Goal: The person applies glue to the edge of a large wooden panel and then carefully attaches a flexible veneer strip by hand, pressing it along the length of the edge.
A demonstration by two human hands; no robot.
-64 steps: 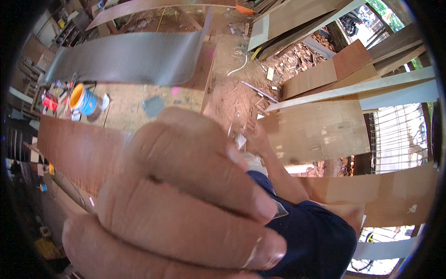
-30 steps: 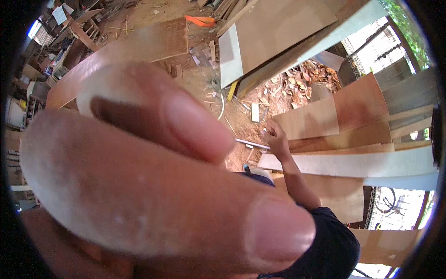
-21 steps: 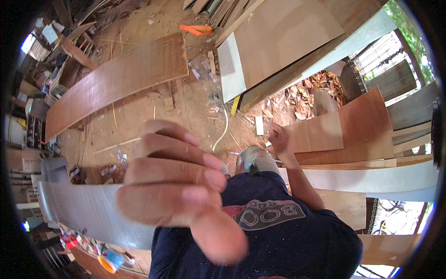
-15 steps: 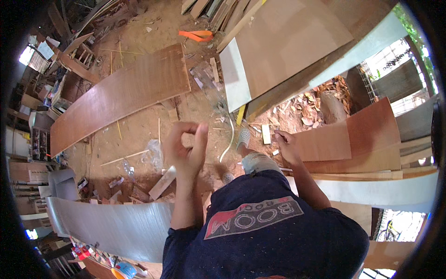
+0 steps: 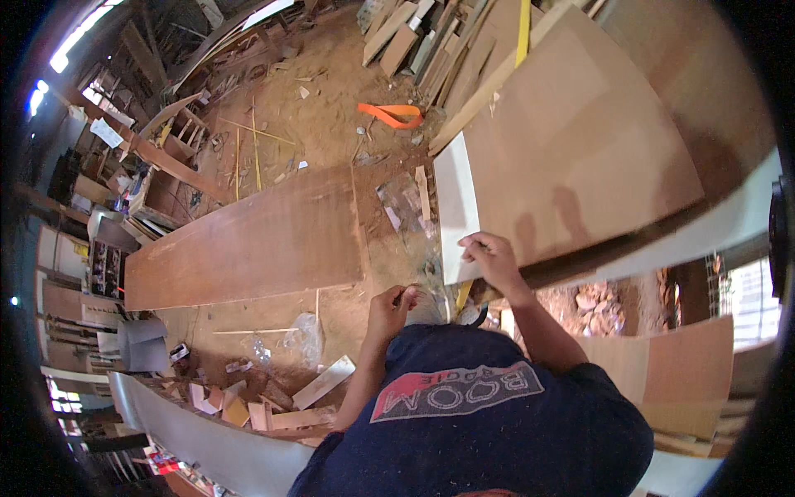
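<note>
1. Centrally, a pale board (image 5: pixel 580 157) is seen lying tilted over other planks, its white end (image 5: pixel 454 207) toward the floor (image 5: pixel 331 124).
2. That white end's lower corner is gripped by the right hand (image 5: pixel 490 258), fingers curled closed over the edge.
3. The left hand (image 5: pixel 391 308) is held just beside it, lower and apart from the board; its fingers are bent around something small, though what is held cannot be told.
4. A dark blue shirt (image 5: pixel 480 422) with a red and white print is seen below both forearms.
5. A long brown plank (image 5: pixel 248 244) is laid flat on the sawdust floor, left of the hands.
6. Offcuts (image 5: pixel 273 402) are scattered near the plank, and an orange strap (image 5: pixel 391 114) lies farther up.
</note>
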